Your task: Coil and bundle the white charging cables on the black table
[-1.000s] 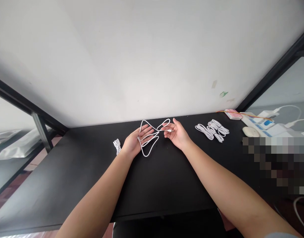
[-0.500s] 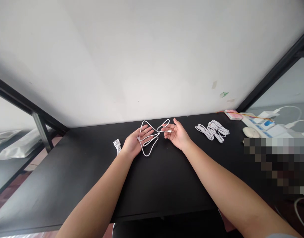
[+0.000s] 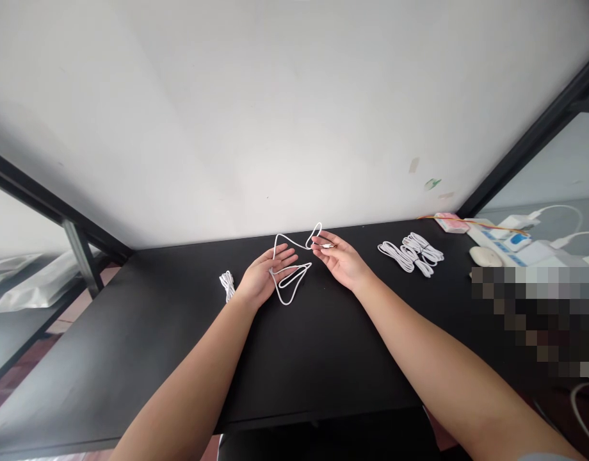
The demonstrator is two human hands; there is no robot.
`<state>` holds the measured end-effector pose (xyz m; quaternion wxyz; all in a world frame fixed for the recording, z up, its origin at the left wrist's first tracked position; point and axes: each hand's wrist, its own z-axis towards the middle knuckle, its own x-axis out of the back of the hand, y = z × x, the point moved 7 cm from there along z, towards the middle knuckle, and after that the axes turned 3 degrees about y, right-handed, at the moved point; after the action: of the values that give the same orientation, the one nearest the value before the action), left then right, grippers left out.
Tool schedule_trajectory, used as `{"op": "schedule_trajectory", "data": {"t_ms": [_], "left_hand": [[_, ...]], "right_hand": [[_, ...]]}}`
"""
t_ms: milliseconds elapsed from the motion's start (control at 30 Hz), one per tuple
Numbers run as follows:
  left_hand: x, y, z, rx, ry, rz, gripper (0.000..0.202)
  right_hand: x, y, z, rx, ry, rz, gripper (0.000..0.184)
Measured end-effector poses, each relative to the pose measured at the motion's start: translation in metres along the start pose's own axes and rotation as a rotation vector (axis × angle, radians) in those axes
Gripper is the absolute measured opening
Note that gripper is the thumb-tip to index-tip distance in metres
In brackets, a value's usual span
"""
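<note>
A loosely looped white charging cable (image 3: 290, 282) stretches between my two hands above the black desk. My left hand (image 3: 263, 275) is palm up, its fingers extended under the loops, and the cable is held near the thumb. My right hand (image 3: 340, 256) pinches the cable near its white plug (image 3: 328, 246) between thumb and fingers. One loop rises above the right fingertips. Just left of my left wrist lies a small bundled white cable (image 3: 226, 285), partly hidden by the wrist.
More coiled white cables (image 3: 412, 253) lie to the right on the black desk (image 3: 169, 346). Beyond them are a white mouse (image 3: 485, 257), a power strip (image 3: 496, 242) with chargers, and a pink-and-white box (image 3: 451, 223). A pale wall (image 3: 256, 128) stands behind.
My right hand has closed its fingers on the cable near the plug and moved slightly up. The upper loop has lifted and narrowed. My left hand stays almost still.
</note>
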<state>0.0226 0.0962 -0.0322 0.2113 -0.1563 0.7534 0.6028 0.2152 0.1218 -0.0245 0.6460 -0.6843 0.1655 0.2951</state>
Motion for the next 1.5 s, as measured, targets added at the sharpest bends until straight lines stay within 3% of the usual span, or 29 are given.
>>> {"op": "schedule_trajectory", "data": {"t_ms": [167,433,533,733,833,900,1067,1300,1400,1500], "left_hand": [[0.000,0.002,-0.001,-0.025,0.018,0.060,0.034],[0.010,-0.001,0.003,-0.087,0.251,0.182,0.033],[0.019,0.003,0.004,-0.169,0.360,0.187,0.034],[0.031,0.026,-0.005,-0.429,0.509,0.337,0.038],[0.030,0.034,-0.012,-0.476,0.559,0.488,0.043],[0.025,0.036,-0.014,-0.468,0.549,0.651,0.042],[0.004,0.030,-0.013,-0.523,0.391,1.057,0.029],[-0.010,0.016,-0.011,-0.430,0.220,1.377,0.074],[-0.013,0.012,-0.014,-0.371,0.202,1.475,0.078],[-0.014,0.015,-0.018,-0.375,0.266,1.582,0.073]], "right_hand": [[0.004,0.001,0.002,0.001,0.032,-0.029,0.025],[0.008,0.001,0.002,0.023,0.136,-0.200,0.028],[0.016,-0.006,0.003,0.138,0.234,-0.352,0.030],[0.026,-0.036,-0.006,0.534,0.447,-0.834,0.040],[0.027,-0.044,-0.010,0.606,0.508,-0.889,0.041],[0.027,-0.044,-0.010,0.596,0.490,-0.864,0.042],[0.021,-0.034,-0.005,0.507,0.395,-1.006,0.041],[0.013,-0.025,-0.002,0.558,0.275,-1.287,0.033],[0.013,-0.020,0.000,0.558,0.229,-1.321,0.027],[0.013,-0.017,0.002,0.571,0.215,-1.361,0.024]]}}
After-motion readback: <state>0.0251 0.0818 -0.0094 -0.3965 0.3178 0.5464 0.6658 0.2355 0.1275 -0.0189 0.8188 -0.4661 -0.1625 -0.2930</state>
